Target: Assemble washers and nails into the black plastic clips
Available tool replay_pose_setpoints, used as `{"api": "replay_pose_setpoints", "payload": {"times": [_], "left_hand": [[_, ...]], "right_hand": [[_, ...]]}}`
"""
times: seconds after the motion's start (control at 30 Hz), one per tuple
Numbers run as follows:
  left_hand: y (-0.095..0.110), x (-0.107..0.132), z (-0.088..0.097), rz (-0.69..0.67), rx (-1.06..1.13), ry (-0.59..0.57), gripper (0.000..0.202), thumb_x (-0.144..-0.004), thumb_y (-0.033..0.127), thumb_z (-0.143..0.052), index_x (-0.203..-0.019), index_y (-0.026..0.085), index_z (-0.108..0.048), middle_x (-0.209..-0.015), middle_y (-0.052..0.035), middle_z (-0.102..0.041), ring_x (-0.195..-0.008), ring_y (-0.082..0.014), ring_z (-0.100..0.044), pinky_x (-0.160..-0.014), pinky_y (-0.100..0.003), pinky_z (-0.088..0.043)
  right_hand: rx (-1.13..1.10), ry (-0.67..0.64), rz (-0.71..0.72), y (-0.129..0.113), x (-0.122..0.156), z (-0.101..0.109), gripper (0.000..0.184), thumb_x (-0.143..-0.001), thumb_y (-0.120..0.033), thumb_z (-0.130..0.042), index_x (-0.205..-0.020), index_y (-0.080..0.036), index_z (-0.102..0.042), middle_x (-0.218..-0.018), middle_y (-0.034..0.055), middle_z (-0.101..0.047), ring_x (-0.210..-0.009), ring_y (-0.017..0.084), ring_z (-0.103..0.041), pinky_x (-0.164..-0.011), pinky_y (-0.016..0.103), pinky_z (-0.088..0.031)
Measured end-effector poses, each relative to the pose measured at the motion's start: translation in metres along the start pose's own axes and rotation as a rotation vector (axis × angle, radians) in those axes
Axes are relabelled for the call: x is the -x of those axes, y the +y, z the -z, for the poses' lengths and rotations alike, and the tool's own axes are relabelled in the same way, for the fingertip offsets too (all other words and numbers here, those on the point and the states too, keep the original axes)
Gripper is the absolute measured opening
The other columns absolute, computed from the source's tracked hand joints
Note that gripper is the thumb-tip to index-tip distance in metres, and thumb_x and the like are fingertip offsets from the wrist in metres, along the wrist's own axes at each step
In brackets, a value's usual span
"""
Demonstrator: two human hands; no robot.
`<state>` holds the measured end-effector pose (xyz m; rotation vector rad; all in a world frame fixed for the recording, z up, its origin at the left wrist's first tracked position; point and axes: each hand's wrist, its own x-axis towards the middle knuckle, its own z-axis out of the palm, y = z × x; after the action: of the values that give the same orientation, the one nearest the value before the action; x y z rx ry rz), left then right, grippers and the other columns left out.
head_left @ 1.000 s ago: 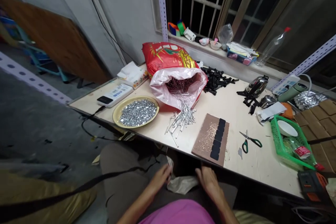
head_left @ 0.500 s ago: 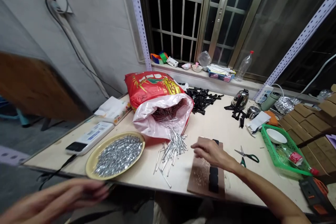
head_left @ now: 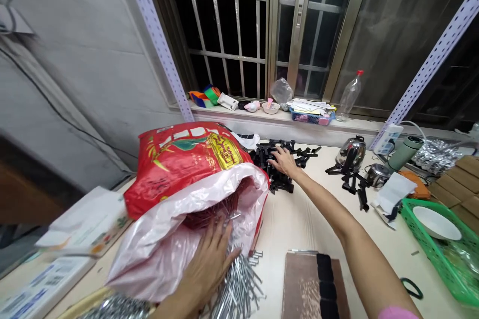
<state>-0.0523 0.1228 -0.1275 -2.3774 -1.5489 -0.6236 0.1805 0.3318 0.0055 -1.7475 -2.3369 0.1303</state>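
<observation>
My left hand (head_left: 208,265) lies flat with fingers spread at the mouth of the red sack (head_left: 187,159), on its pale plastic liner (head_left: 179,229) and the spilled long nails (head_left: 235,286). My right hand (head_left: 283,160) reaches far across the table, fingers spread, resting on the pile of black plastic parts (head_left: 284,155). Neither hand holds anything that I can see. Near the front edge lies a brown board (head_left: 303,284) with a row of black pads (head_left: 326,279).
A green basket (head_left: 445,254) with a white bowl (head_left: 436,222) stands at right. A metal kettle (head_left: 350,152), a green bottle (head_left: 404,152) and cardboard boxes (head_left: 460,179) sit behind. The window sill (head_left: 284,109) holds small clutter. A tissue pack (head_left: 84,224) lies at left.
The view has moved forward and closer to the table. My left hand came up from below the table onto the sack's mouth. My right hand left the brown board and reached to the black parts.
</observation>
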Motion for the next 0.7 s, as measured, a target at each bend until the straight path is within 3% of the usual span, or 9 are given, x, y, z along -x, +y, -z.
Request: {"api": "replay_pose_setpoints", "payload": {"times": [0.1,0.2,0.37,0.5,0.7], "left_hand": [[-0.006,0.01,-0.013,-0.034,-0.089,0.041,0.058,-0.092,0.043,-0.031,-0.144,0.017,-0.034,-0.144,-0.0143,-0.045,-0.134,-0.0319,-0.039,-0.099,-0.048,-0.044],[-0.009,0.016,-0.019,-0.059,-0.136,0.061,0.067,-0.092,0.042,-0.035,-0.15,0.016,-0.013,-0.143,-0.0139,-0.046,-0.131,-0.0298,-0.044,-0.096,-0.042,-0.046],[-0.016,0.024,-0.024,-0.05,-0.114,-0.063,0.076,-0.089,0.041,-0.041,-0.149,0.02,-0.002,-0.145,-0.0116,-0.044,-0.131,-0.029,-0.044,-0.094,-0.04,-0.045],[-0.013,0.027,-0.025,-0.004,-0.117,-0.099,0.072,-0.089,0.037,-0.04,-0.149,0.019,-0.004,-0.145,-0.0133,-0.043,-0.134,-0.0311,-0.039,-0.099,-0.045,-0.041],[-0.003,0.024,-0.017,0.037,-0.127,-0.179,0.053,-0.089,0.028,-0.037,-0.14,0.014,-0.041,-0.143,-0.0166,-0.046,-0.134,-0.0347,-0.038,-0.102,-0.052,-0.037]], "right_hand": [[0.008,-0.056,0.01,-0.012,-0.05,-0.015,0.054,-0.089,-0.052,-0.048,-0.139,-0.03,-0.043,-0.155,0.0058,-0.023,-0.14,0.039,-0.017,-0.106,0.064,-0.023],[0.021,-0.152,-0.022,-0.023,-0.088,-0.03,0.065,-0.085,-0.067,-0.042,-0.142,-0.034,-0.037,-0.156,0.0063,-0.02,-0.141,0.043,-0.012,-0.103,0.073,-0.011],[0.074,-0.338,-0.136,-0.033,-0.122,-0.049,0.074,-0.077,-0.078,-0.039,-0.14,-0.038,-0.039,-0.155,0.0078,-0.021,-0.137,0.051,-0.013,-0.095,0.08,-0.005],[0.132,-0.382,-0.113,-0.033,-0.12,-0.05,0.07,-0.078,-0.074,-0.042,-0.138,-0.039,-0.041,-0.15,0.0085,-0.029,-0.134,0.05,-0.023,-0.095,0.078,-0.016],[0.189,-0.398,-0.046,-0.016,-0.066,-0.035,0.066,-0.078,-0.066,-0.052,-0.137,-0.039,-0.041,-0.146,0.0089,-0.034,-0.13,0.044,-0.034,-0.096,0.071,-0.029]]}}
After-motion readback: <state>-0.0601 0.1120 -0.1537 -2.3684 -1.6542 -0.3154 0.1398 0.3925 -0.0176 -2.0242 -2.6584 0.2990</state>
